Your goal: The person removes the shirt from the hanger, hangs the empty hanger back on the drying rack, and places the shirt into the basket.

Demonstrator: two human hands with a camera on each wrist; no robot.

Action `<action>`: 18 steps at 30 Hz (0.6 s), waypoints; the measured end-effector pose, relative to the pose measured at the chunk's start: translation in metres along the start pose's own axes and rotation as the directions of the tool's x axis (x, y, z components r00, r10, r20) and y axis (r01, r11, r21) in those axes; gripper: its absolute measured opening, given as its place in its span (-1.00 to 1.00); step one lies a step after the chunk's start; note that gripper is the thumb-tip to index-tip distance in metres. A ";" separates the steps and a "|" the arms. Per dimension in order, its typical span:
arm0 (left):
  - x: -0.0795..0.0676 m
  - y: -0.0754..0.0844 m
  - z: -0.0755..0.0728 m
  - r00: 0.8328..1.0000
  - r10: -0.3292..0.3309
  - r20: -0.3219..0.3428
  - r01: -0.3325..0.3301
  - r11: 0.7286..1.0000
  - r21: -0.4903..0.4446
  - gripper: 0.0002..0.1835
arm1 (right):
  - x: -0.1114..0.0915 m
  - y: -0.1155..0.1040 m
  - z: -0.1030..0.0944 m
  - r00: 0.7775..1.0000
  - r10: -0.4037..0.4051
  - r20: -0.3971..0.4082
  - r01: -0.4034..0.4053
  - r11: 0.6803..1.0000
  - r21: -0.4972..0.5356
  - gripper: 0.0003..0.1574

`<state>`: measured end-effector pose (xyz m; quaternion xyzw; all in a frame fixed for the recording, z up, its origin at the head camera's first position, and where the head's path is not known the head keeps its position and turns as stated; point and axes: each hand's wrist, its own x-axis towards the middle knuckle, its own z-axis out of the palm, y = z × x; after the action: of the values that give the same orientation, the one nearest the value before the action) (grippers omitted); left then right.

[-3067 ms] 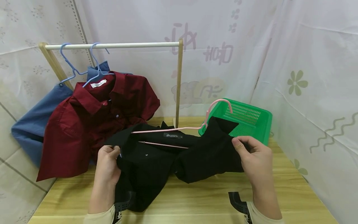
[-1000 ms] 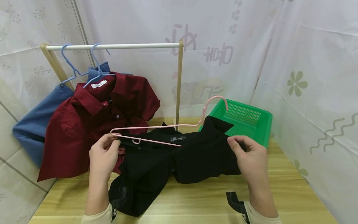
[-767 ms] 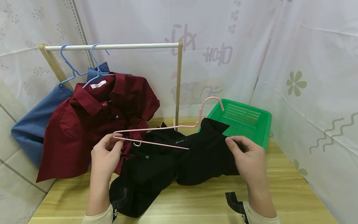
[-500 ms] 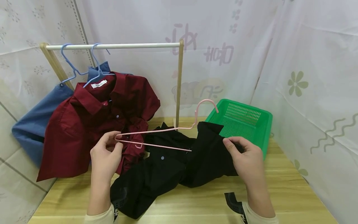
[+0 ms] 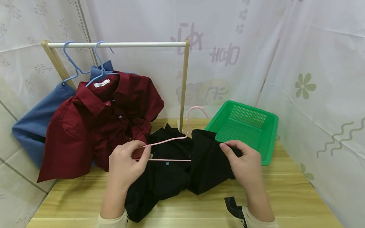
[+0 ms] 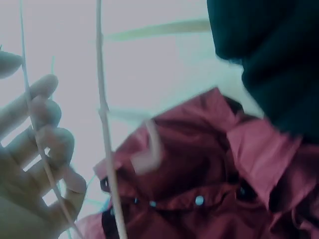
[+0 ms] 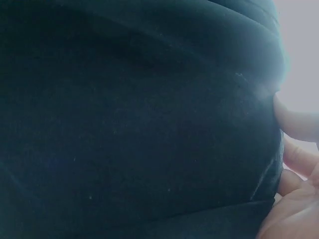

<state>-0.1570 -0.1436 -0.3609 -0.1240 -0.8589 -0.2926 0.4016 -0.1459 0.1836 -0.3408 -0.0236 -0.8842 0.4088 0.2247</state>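
Note:
My left hand (image 5: pixel 128 163) pinches the upper arm of a pink clothes hanger (image 5: pixel 168 140) between thumb and fingers. The hanger's hook points up, and its right part disappears inside a black shirt (image 5: pixel 212 161). In the left wrist view, two thin lengths of the hanger (image 6: pixel 105 129) run past my fingers (image 6: pixel 47 107). At the shirt's right side my right hand (image 5: pixel 245 161) pinches the cloth, which fills most of the right wrist view. The shirt's left half lies slack on the table below my left hand, off the hanger's left end.
A wooden rack with a white rail (image 5: pixel 142 45) stands behind, left of centre. On it hang a dark red shirt (image 5: pixel 94 126) and a blue garment (image 5: pixel 42 117), both on blue hangers. Back right on the wooden table (image 5: pixel 216 209) sits a green basket (image 5: pixel 272 136).
My left hand let go of the black shirt's left side, took the hanger's left end and moved right along it. The hanger's hook and my right hand with the shirt shifted left.

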 end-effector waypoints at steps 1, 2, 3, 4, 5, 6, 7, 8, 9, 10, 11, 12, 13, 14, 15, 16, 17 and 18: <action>0.000 0.003 0.002 1.000 0.010 0.010 -0.010 1.000 -0.002 -0.86 | 0.000 0.000 0.001 1.000 -0.011 0.000 0.011 1.000 -0.004 -0.66; 0.000 0.005 0.003 1.000 0.014 0.024 -0.014 1.000 -0.005 -0.83 | -0.001 0.000 0.002 1.000 -0.021 0.006 0.021 1.000 0.000 -0.66; -0.001 0.006 0.005 0.999 0.017 0.044 -0.016 1.000 -0.005 -0.79 | -0.001 0.001 0.003 0.999 -0.031 0.016 0.031 0.999 0.006 -0.66; -0.002 0.007 0.005 0.998 0.017 0.065 -0.016 1.000 -0.002 -0.76 | -0.001 0.001 0.003 0.999 -0.040 0.030 0.039 0.999 0.014 -0.65; -0.003 0.008 0.006 0.996 0.012 0.088 -0.011 1.000 -0.004 -0.74 | -0.001 0.002 0.003 0.998 -0.047 0.047 0.046 0.999 0.019 -0.64; -0.004 0.008 0.007 0.994 0.009 0.110 -0.008 1.000 -0.006 -0.72 | -0.002 0.002 0.003 0.996 -0.049 0.069 0.047 0.998 0.030 -0.63; -0.004 0.008 0.007 0.991 0.002 0.133 -0.001 1.000 -0.011 -0.70 | -0.002 0.002 0.003 0.994 -0.053 0.099 0.049 0.998 0.042 -0.62; -0.005 0.008 0.007 0.988 -0.009 0.155 0.010 1.000 -0.007 -0.68 | -0.003 0.003 0.002 0.990 -0.058 0.129 0.051 0.997 0.058 -0.61; -0.006 0.007 0.007 0.985 -0.019 0.170 0.020 1.000 -0.003 -0.66 | -0.003 0.003 0.002 0.986 -0.068 0.153 0.058 0.996 0.066 -0.60; -0.007 0.007 0.007 0.984 -0.031 0.178 0.031 1.000 0.000 -0.64 | -0.004 0.004 0.002 0.982 -0.079 0.174 0.067 0.995 0.075 -0.60; -0.007 0.007 0.007 0.983 -0.036 0.179 0.036 0.999 0.001 -0.63 | -0.004 0.004 0.003 0.977 -0.094 0.190 0.080 0.993 0.081 -0.60; -0.007 0.006 0.007 0.984 -0.037 0.173 0.037 0.999 0.004 -0.62 | -0.004 0.005 0.003 0.973 -0.113 0.202 0.098 0.991 0.086 -0.61; -0.007 0.006 0.007 0.985 -0.040 0.168 0.040 0.999 0.008 -0.61 | -0.004 0.004 0.004 0.967 -0.138 0.214 0.122 0.989 0.087 -0.60; -0.007 0.007 0.007 0.986 -0.041 0.160 0.039 0.999 0.012 -0.61 | -0.004 0.004 0.005 0.960 -0.168 0.224 0.153 0.985 0.082 -0.58; -0.007 0.007 0.007 0.988 -0.037 0.151 0.035 0.999 0.014 -0.62 | -0.003 0.004 0.006 0.950 -0.205 0.235 0.194 0.978 0.070 -0.56; -0.007 0.007 0.006 0.989 -0.031 0.143 0.029 0.999 0.014 -0.62 | -0.003 0.003 0.008 0.938 -0.239 0.249 0.234 0.971 0.052 -0.54; -0.007 0.007 0.006 0.990 -0.024 0.137 0.023 1.000 0.014 -0.62 | -0.003 0.003 0.010 0.927 -0.270 0.262 0.274 0.961 0.023 -0.53; -0.007 0.008 0.006 0.991 -0.021 0.134 0.019 1.000 0.016 -0.61 | -0.003 0.002 0.012 0.917 -0.288 0.277 0.301 0.954 -0.003 -0.50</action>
<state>-0.1530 -0.1338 -0.3659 -0.1320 -0.8873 -0.2811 0.3410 -0.1482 0.1758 -0.3506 0.1613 -0.9092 0.3494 0.1587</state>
